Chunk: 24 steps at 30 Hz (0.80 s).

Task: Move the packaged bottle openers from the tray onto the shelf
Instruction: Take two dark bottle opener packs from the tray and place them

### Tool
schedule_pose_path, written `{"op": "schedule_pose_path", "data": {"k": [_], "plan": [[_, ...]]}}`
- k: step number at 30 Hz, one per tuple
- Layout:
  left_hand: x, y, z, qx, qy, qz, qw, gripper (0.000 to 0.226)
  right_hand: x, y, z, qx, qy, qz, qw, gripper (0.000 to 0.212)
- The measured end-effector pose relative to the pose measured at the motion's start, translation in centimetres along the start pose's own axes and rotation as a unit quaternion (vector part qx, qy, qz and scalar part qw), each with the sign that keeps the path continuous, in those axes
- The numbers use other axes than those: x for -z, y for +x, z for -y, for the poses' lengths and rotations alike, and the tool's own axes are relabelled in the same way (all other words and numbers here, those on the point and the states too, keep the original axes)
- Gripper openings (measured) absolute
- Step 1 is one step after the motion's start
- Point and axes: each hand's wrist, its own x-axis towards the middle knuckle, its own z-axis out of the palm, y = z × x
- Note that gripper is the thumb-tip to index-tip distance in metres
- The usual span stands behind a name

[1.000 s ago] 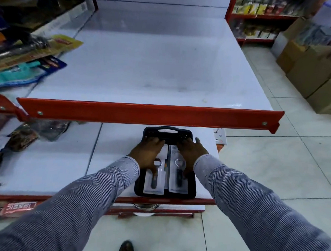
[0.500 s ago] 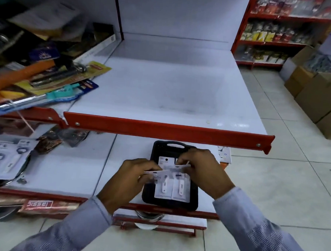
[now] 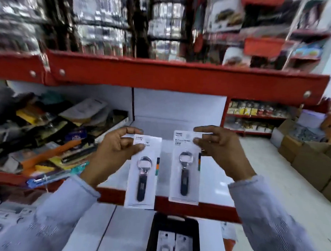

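Both packs have come up off the tray since half a second ago. White shelf (image 3: 180,126) lies behind them, its red lip below. Black tray (image 3: 155,238) sits lower, two packs inside. My left hand (image 3: 113,153) pinches one opener (image 3: 142,174) upright; my right hand (image 3: 220,151) pinches another (image 3: 185,168).

Bright, even shop light; heavy motion blur smears the upper shelves (image 3: 166,29) and frame edges, with wide-angle bending.
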Motion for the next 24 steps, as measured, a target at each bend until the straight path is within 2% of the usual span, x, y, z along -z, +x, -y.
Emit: {"op": "schedule_pose_path", "data": {"k": [3,5,8,10,14,17,21,24], "plan": [[-1.1,4.3,2.7,0.046,-0.035,-0.002,0.998,0.023,-0.9,4.3,-3.2,-0.056,-0.006,-0.012,0.998,0.022],[-1.7,6.5,4.9,0.081,-0.01,-0.006,0.997,0.022,-1.7,6.1,-5.7,-0.102,-0.028,-0.023,0.994,0.02],[-2.2,8.7,8.1,0.089,0.101,-0.006,0.991,0.021,-2.6,7.4,-9.1,-0.144,-0.106,-0.047,0.983,0.019],[-2.2,8.9,8.9,0.092,0.188,0.017,0.978,0.028,-2.9,7.3,-10.3,-0.151,-0.158,-0.049,0.975,0.023],[-2.1,7.3,7.4,0.066,0.312,0.065,0.946,0.051,-3.2,5.8,-10.0,-0.084,-0.328,0.034,0.94,0.049],[-2.5,4.8,6.0,0.0,0.368,0.068,0.927,0.063,-3.1,3.5,-9.2,-0.01,-0.414,0.09,0.906,0.068],[-3.8,-0.4,5.0,-0.106,0.489,0.034,0.865,0.072,-3.8,-2.5,-7.7,0.125,-0.497,0.025,0.859,0.075],[-4.6,-4.6,4.5,-0.182,0.517,-0.007,0.836,0.072,-3.9,-7.4,-6.6,0.196,-0.496,-0.023,0.845,0.071]]}}
